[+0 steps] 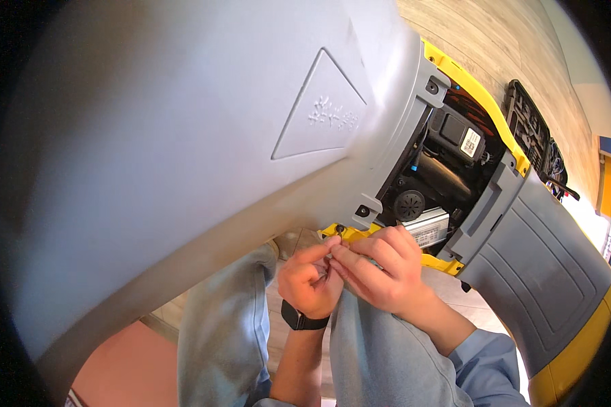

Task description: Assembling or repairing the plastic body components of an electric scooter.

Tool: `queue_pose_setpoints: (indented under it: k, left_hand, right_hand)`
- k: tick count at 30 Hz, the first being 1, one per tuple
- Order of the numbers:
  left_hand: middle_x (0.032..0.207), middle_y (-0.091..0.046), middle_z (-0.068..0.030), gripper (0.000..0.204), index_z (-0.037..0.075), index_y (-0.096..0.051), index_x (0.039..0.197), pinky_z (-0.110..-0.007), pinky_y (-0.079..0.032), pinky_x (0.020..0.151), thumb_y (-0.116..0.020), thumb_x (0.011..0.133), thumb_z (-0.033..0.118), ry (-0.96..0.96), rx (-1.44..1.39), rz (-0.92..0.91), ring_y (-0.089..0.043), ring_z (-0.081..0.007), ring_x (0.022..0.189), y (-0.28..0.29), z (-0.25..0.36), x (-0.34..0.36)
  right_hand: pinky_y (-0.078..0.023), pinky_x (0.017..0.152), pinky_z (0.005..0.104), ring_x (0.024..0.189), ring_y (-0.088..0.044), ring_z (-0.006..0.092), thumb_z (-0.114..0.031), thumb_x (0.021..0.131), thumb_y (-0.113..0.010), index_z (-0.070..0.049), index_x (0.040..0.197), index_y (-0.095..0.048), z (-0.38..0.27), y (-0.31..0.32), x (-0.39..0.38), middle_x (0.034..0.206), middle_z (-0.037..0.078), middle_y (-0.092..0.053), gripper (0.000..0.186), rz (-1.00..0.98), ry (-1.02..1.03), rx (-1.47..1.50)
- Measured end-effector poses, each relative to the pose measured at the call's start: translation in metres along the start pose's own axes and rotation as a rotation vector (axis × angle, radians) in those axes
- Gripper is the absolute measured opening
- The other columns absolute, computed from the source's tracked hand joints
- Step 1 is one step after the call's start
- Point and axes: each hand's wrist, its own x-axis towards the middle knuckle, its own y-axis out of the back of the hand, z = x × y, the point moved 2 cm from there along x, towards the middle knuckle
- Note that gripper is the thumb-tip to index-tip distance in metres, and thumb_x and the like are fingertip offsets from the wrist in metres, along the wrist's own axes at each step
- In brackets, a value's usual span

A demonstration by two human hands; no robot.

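Note:
My left hand (pixel 308 277), with a black watch (pixel 304 317) on its wrist, is closed just below the yellow trim (pixel 352 234) of a grey vehicle body. My right hand (pixel 389 273) comes in from the right, and its fingertips meet those of the left in a pinch. Whatever is between them is too small and covered to name. Right above the fingertips, a small dark round piece (pixel 340 229) shows against the trim. Beside the right hand is an open compartment holding a silver finned box (pixel 428 227), a round black slotted part (pixel 409 205) and a black labelled module (pixel 457 134).
A large smooth grey panel (pixel 183 136) fills the left and upper view. To the right, a grey ribbed section (pixel 543 251) edges the compartment. An open black tool case (pixel 527 122) lies on the wooden floor (pixel 482 34) beyond. My knees are beneath my hands.

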Motion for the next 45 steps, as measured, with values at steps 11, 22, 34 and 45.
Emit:
queue_pose_setpoints:
  k: [11,22,34,45]
  left_hand:
    - [0.091,-0.067,-0.0199,0.044,0.008,-0.034,0.085,-0.024,-0.049,0.065,-0.074,0.074,-0.005,0.043,-0.030,-0.041,-0.062,-0.0142,0.072,-0.008,0.009,0.014]
    - [0.084,-0.068,-0.0196,0.038,0.006,-0.033,0.083,-0.027,-0.051,0.066,-0.069,0.079,-0.004,0.228,0.046,-0.099,-0.064,-0.0161,0.067,-0.001,0.005,0.003]
    - [0.088,-0.067,-0.0208,0.040,0.006,-0.035,0.083,-0.027,-0.051,0.067,-0.072,0.074,-0.007,0.132,0.038,0.059,-0.065,-0.0185,0.077,-0.008,0.010,0.008]
    - [0.089,-0.069,-0.0187,0.043,0.007,-0.036,0.081,-0.025,-0.051,0.061,-0.077,0.073,-0.002,0.039,0.051,-0.050,-0.062,-0.0124,0.069,0.001,0.003,0.004]
  right_hand:
    - [-0.034,0.051,0.0303,0.060,-0.049,0.0179,-0.016,0.064,-0.078,-0.009,0.073,-0.063,0.002,0.000,0.000,0.070,0.001,-0.055,0.019,0.025,-0.158,0.067]
    - [-0.035,0.053,0.0305,0.061,-0.049,0.0160,-0.019,0.064,-0.077,-0.008,0.080,-0.065,0.002,-0.002,-0.001,0.078,0.000,-0.060,0.023,0.075,-0.067,0.004]
    - [-0.031,0.048,0.0299,0.054,-0.045,0.0173,-0.019,0.059,-0.083,-0.009,0.070,-0.060,0.002,-0.004,0.006,0.064,0.001,-0.050,0.027,0.066,-0.063,0.009]
    - [-0.033,0.055,0.0300,0.064,-0.049,0.0154,-0.019,0.064,-0.074,-0.009,0.081,-0.065,-0.003,-0.002,0.002,0.074,-0.002,-0.055,0.022,-0.023,-0.034,-0.014]
